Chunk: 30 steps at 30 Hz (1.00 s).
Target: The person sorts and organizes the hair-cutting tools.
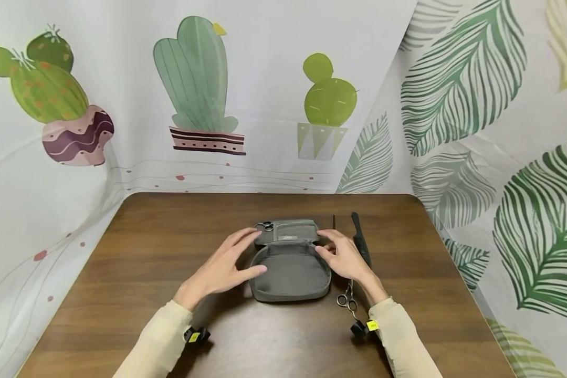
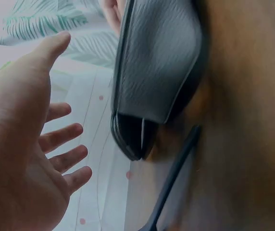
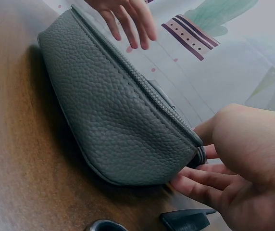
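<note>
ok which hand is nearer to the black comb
Right. The right hand is just left of the black comb, at the right side of the grey pouch; the left hand is farther off, across the pouch on its left side.

Bright, even light is washing the backdrop (image 1: 274, 94), and a pale glare is spreading over the desk (image 1: 146, 262) toward its near edge, midway between the sides. Soft shadows are darkening the wood under the left sleeve (image 1: 156, 341) and beside the grey case (image 1: 290, 298). The left wrist view is looking hazy, the desk blurring; the right is showing the case's grain more sharply.
</note>
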### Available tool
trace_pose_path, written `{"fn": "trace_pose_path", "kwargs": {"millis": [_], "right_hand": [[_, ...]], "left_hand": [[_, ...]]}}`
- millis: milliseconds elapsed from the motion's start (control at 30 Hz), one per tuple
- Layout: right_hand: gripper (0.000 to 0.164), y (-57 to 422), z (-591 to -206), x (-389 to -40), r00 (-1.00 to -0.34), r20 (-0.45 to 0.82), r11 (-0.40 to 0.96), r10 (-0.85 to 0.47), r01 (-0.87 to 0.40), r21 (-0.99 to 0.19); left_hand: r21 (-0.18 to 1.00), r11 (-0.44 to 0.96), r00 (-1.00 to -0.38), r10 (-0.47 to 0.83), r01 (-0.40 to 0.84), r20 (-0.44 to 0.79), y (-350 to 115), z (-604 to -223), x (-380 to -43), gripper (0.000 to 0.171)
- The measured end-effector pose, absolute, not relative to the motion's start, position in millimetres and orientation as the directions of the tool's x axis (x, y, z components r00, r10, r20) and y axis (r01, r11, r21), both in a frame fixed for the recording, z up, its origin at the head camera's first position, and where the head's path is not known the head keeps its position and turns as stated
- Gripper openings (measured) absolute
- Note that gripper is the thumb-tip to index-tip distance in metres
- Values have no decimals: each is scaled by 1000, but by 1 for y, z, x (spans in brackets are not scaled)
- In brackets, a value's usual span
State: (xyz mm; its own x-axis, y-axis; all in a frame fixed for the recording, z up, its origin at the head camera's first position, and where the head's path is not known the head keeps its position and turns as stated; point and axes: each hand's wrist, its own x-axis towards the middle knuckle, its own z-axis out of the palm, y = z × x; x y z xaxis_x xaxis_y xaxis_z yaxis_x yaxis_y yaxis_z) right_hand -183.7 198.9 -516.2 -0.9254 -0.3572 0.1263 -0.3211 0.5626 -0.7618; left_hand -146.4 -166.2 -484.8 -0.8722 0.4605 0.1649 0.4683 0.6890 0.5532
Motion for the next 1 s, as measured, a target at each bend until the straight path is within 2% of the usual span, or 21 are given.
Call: {"fn": "trace_pose_path", "kwargs": {"millis": [267,600,833,1000], "right_hand": [[51,199,-517,-183,-927,136,564,-350,-324,-760],[52,198,-518,-182,-924,135,564,-358,-329,-757],[52,200,-516,-182,-923,131,574,-361,-330,-750],[60,201,-515,-178,-921,161,598,-354,-355,-719]], "left_hand": [[556,724,-895,436,408,90,-160,-494,-121,102],[589,721,-901,433,364,25,-156,-510,-117,101],[614,712,-901,435,340,-5,-155,-511,-116,106],[626,696,-896,444,351,8,-155,-511,-117,105]]}}
